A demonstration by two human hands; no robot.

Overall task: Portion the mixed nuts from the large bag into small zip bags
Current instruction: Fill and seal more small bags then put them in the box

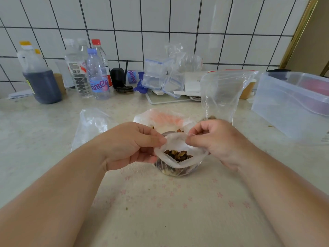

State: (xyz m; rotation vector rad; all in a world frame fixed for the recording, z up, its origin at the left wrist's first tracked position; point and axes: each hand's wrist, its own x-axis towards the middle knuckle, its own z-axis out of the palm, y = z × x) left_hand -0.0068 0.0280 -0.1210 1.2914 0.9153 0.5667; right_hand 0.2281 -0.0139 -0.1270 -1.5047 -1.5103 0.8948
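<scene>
Sealing seems the step: left hand [132,146] and right hand [213,139] fingers pinch the small zip bag [179,157] rim at twelve o'clock over its nuts [178,155]; next, press the strip shut

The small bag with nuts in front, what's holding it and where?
Both hands hold the small zip bag: left hand and right hand each pinch its open top rim, one at either side.

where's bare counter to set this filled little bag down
Bare counter lies front left, between the dark jug and the crumpled bag; more lies nearest you, below the small bag. The back edge is crowded with bottles and tubs.
</scene>
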